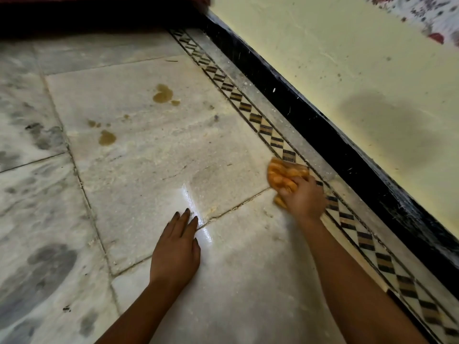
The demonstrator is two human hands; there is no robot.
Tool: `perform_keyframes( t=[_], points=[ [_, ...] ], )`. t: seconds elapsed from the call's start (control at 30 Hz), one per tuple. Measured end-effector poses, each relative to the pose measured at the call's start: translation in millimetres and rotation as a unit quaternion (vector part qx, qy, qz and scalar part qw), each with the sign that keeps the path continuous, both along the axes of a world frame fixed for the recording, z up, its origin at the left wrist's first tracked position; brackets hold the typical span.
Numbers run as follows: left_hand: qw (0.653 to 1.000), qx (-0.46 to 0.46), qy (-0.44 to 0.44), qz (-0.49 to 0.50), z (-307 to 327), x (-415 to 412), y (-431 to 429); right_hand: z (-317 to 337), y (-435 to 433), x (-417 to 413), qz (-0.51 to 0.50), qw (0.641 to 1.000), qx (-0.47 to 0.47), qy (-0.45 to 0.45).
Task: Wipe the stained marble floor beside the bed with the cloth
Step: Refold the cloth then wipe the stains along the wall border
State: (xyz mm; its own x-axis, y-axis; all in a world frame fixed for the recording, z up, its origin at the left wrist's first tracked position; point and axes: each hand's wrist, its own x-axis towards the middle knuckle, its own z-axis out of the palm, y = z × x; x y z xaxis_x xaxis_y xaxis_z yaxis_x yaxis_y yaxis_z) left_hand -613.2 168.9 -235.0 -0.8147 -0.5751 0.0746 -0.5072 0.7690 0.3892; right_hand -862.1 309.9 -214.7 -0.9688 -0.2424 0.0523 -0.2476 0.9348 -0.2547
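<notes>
My right hand point(304, 198) grips a bunched orange cloth point(283, 175) and holds it down on the marble floor point(149, 175), right beside the patterned border strip. My left hand point(177, 249) lies flat on the floor with straight fingers, to the left of the cloth. A wet shiny streak point(196, 214) runs past its fingertips. Brown stains sit farther away on the same slab: a larger one point(162, 94) and a smaller one point(107, 137), with small drops between them.
A black-and-cream diamond border point(263, 126) runs diagonally along a black skirting point(323, 135) under a pale yellow wall point(347, 70). The dark underside of the bed point(87, 16) spans the top edge. Grey-veined slabs point(29, 194) lie to the left.
</notes>
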Motion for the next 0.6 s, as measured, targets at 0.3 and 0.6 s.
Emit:
perform_keyframes(
  t=[0.3, 0.6],
  points=[
    [0.999, 0.014, -0.006, 0.034, -0.7, 2.3, -0.4, -8.7, -9.9, 128.4, 0.258, 0.964, -0.063, -0.035],
    [0.999, 0.023, 0.011, 0.034, -0.9, 12.2, 7.5, -1.0, -6.1, 23.5, -0.015, 0.998, -0.061, -0.028]
  ],
)
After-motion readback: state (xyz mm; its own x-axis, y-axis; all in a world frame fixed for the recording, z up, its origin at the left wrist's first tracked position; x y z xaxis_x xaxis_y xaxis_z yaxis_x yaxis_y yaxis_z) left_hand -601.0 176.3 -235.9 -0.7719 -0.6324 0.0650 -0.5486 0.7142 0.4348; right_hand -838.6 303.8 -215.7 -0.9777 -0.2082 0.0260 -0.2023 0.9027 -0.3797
